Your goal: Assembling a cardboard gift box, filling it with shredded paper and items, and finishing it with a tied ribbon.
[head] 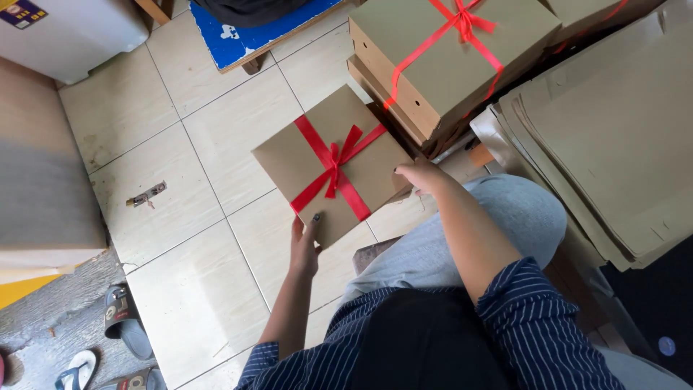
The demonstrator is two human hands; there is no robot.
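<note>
Held box (328,170): plain kraft brown, bright red ribbon crossed with bow at centre. Stacked boxes (451,61) at 1 o'clock: same brown, red ribbon. Flat cardboard sheets (613,137) at 3 o'clock: dull tan. Floor (144,144): cream tiles, grey grout. Board (253,36) at 12 o'clock: blue, white marks. Sleeves (534,325): navy, thin white stripes. Trousers (505,217): pale grey-blue. Left hand (304,249) nails: dark polish.
</note>
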